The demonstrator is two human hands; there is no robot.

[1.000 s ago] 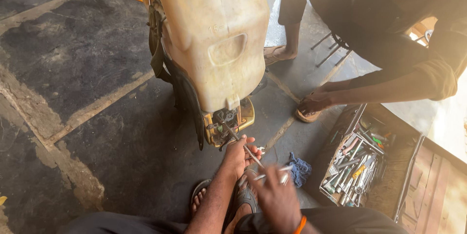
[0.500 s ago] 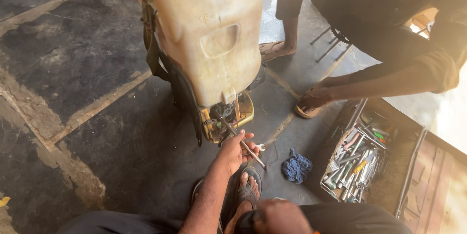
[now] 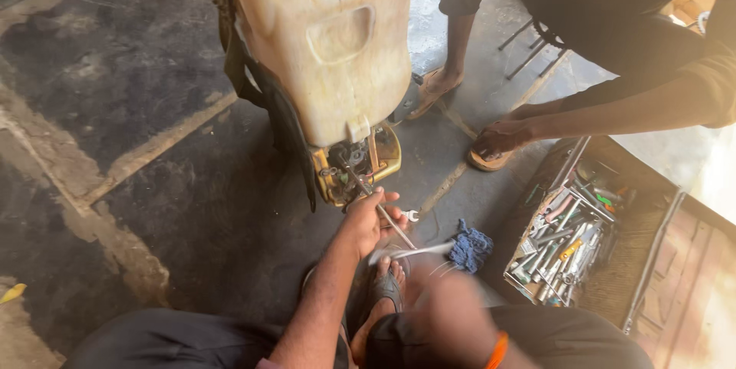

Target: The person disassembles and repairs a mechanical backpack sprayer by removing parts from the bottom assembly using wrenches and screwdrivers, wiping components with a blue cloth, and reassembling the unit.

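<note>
My left hand [image 3: 366, 222] grips a long thin metal rod tool [image 3: 395, 227]. The tool's far tip reaches into the brass-coloured fitting [image 3: 383, 156] under a big cream plastic tank [image 3: 330, 39]. My right hand [image 3: 441, 304] is blurred, low in the view above my knee. It seems closed on a shiny metal tool [image 3: 406, 252] that shows only as a pale streak. A small spanner [image 3: 412, 215] lies on the floor just right of my left hand. My sandalled foot [image 3: 386, 292] rests below the hands.
A blue rag [image 3: 469, 246] lies on the concrete floor. To the right stands an open tool box [image 3: 652, 261] with several spanners and screwdrivers in it. Another person crouches at the upper right, one sandalled foot [image 3: 491, 156] close to the box.
The view has closed in on the tank. My right hand dropped out of the working area, then came back up with the shiny tool. My left hand stays on the rod tool.
</note>
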